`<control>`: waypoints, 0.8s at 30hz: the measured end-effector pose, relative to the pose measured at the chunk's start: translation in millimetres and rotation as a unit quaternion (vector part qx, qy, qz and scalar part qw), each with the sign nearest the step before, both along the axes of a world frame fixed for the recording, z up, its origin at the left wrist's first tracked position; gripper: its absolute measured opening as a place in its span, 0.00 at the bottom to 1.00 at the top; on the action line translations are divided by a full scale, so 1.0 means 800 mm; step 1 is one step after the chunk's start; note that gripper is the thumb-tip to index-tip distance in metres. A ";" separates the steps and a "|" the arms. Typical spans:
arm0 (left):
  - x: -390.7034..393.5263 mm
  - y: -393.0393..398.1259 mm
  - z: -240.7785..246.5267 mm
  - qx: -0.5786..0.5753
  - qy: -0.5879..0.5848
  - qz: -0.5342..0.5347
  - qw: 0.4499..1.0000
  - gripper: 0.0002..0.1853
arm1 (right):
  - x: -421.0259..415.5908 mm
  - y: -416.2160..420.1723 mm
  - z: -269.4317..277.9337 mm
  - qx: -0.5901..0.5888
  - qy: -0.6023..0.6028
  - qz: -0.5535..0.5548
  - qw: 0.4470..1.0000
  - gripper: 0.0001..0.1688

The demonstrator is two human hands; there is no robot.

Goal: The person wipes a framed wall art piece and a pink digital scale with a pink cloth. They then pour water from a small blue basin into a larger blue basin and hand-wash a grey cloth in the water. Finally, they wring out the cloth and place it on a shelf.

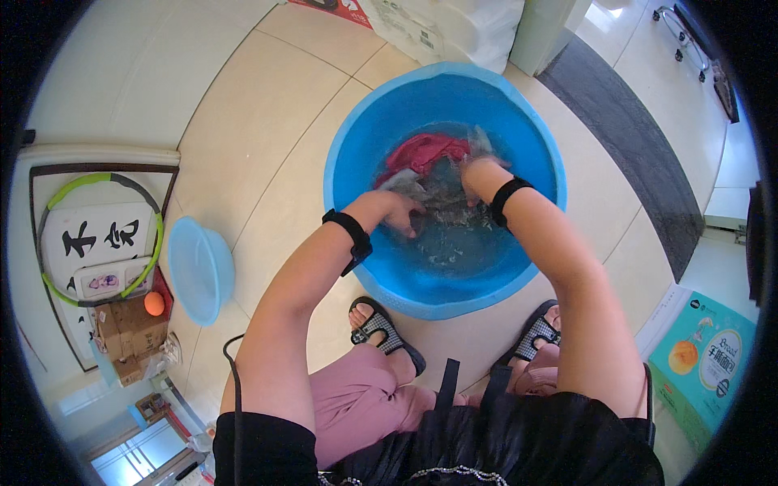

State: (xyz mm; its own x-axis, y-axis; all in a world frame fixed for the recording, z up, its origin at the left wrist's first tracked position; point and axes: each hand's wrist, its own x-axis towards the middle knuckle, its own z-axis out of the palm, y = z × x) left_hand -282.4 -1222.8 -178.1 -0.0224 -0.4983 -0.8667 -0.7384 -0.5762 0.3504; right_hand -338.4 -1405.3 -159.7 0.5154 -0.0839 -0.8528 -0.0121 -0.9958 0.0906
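A large blue plastic basin [450, 291] stands on the tiled floor between my feet and a wrapped pack, with cloudy water in it. Wet grey cloth [447, 185] lies in the water, and a red cloth [425, 152] rests beyond it. My left hand [404, 212] is at the left of the grey cloth, fingers partly in the water and curved; its hold on the cloth is unclear. My right hand [480, 176] is at the cloth's right side, its fingers partly hidden by cloth and water. Black straps are round both wrists.
A smaller light-blue basin [203, 270] stands at the left, near a cardboard box [130, 331], an orange ball [154, 304] and a green-and-grey hoop [159, 231]. A plastic-wrapped pack [456, 30] is beyond the large basin. A green bread carton [699, 364] lies at the right.
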 end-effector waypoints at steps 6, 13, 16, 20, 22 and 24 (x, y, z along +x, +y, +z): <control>0.005 -0.007 0.030 0.113 0.055 0.008 0.992 0.32 | 0.015 -0.001 -0.015 0.086 0.118 -0.025 0.989 0.37; 0.054 -0.014 0.010 -0.169 -0.104 0.121 0.973 0.34 | 0.018 -0.033 -0.030 0.031 -0.342 -0.118 0.932 0.36; 0.049 -0.014 0.012 -0.219 -0.122 0.098 0.963 0.36 | 0.003 -0.007 -0.048 0.193 -0.182 -0.126 0.956 0.46; 0.019 -0.023 0.010 -0.095 -0.004 0.050 0.994 0.37 | -0.011 0.021 -0.041 0.226 0.072 -0.070 0.969 0.44; 0.020 -0.025 0.009 -0.009 0.013 0.002 1.000 0.37 | -0.020 0.037 -0.025 0.203 0.112 -0.034 0.972 0.44; 0.028 -0.015 0.006 0.004 -0.003 0.031 1.000 0.38 | -0.036 0.061 -0.015 0.164 0.124 0.027 0.978 0.45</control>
